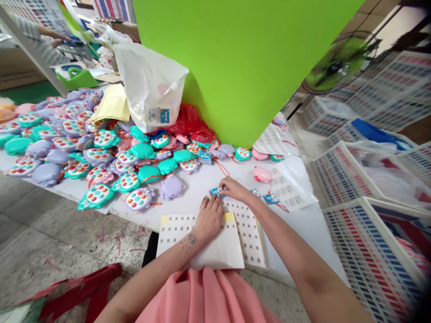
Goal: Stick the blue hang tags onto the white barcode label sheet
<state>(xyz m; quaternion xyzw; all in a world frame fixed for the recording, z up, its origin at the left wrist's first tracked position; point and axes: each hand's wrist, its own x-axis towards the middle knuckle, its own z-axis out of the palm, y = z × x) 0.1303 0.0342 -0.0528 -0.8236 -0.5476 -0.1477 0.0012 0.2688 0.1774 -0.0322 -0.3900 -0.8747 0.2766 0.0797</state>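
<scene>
A: Setting?
B: White bench [198, 181]; green panel [235, 67] at 12 o'clock, toys [126, 158] at 10, crates [367, 251] at 3.
A: Tag [215, 192]?
B: At the right grip [235, 188]'s 9 o'clock, under fingertips; pinched or pressed, cannot tell. Left grip [209, 217] lies flat on a sheet [208, 249].

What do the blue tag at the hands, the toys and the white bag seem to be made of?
Tag: probably thin printed card, finish unclear; it looks flat, with straight edges.
Toys: likely moulded plastic, smooth with a sheen; their rounded backs catch light, but hard or rubbery cannot be told.
Bag: apparently thin plastic film, slightly shiny; it looks creased and translucent.
</scene>
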